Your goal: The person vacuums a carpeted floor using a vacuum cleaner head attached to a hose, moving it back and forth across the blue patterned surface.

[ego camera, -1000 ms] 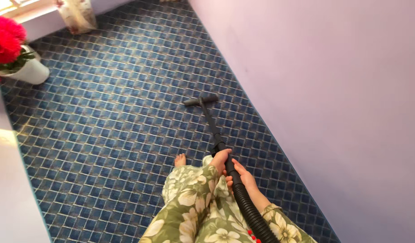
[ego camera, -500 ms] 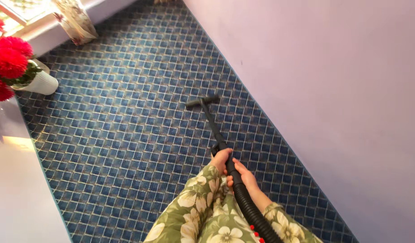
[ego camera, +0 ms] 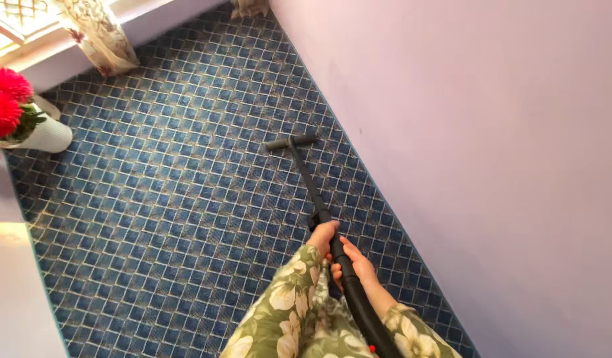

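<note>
One blue patterned carpet [ego camera: 153, 219] covered the floor beside a pale lilac wall [ego camera: 485, 166]. A white vase of red flowers [ego camera: 27, 126] stood far off at the left. The black vacuum wand [ego camera: 306, 179] ran from its floor nozzle [ego camera: 290, 142], flat on the carpet close to the wall, back to the ribbed hose [ego camera: 365, 318]. Left hand [ego camera: 322, 237] and right hand [ego camera: 353, 265] were close together, both clamped on the wand. No cleaned strip showed apart, so progress could not be told.
</note>
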